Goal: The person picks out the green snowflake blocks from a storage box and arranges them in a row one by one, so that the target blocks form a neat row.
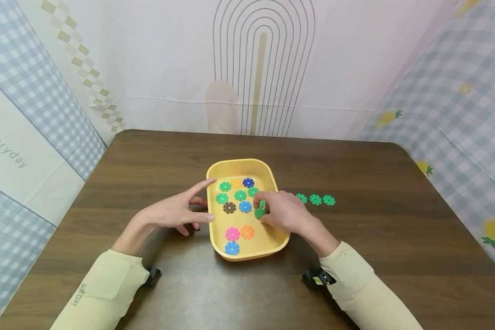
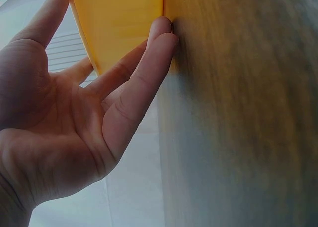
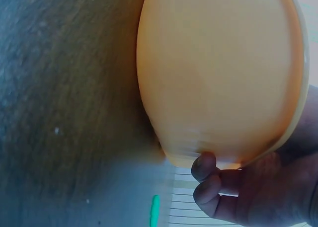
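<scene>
A yellow plastic basket (image 1: 272, 236) stands on the table and holds slotted plastic discs: green, blue, brown, pink, orange and yellow. My left hand (image 1: 177, 208) spreads along its left side, index fingertip and thumb at the rim, the other fingers (image 2: 144, 83) low by the outer wall. Over the right rim reaches my right hand (image 1: 284, 211). Its thumb and index finger pinch a green slotted disc (image 1: 260, 213) inside the basket, partly hidden by the fingers. The right hand's other fingers (image 3: 206, 189) hang curled outside the wall.
To the right of the basket, a row of green discs (image 1: 315, 199) lies on the dark wooden table (image 1: 367, 229), its left end near the right hand. A pale patterned cloth (image 1: 169, 68) hangs behind the table, with checked cloth (image 1: 458, 91) at the sides.
</scene>
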A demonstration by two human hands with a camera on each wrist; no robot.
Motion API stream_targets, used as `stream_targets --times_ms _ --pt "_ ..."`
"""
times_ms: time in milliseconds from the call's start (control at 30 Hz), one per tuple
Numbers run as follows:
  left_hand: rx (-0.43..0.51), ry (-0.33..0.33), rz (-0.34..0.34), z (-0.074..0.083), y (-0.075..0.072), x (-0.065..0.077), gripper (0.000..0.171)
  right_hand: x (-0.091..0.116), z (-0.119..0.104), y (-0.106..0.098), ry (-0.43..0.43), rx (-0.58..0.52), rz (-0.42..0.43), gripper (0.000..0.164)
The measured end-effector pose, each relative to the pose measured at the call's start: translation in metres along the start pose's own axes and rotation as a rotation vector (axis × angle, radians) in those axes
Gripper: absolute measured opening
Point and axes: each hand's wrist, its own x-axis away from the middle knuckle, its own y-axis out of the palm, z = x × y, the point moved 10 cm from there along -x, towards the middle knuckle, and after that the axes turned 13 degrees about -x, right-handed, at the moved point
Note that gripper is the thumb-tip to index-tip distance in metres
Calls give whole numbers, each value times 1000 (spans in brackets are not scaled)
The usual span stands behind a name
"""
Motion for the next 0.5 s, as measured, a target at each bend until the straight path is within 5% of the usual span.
stream_targets --times_ms 500 --pt "-2 -12 4 1 0 0 97 10 -4 -10 0 56 89 25"
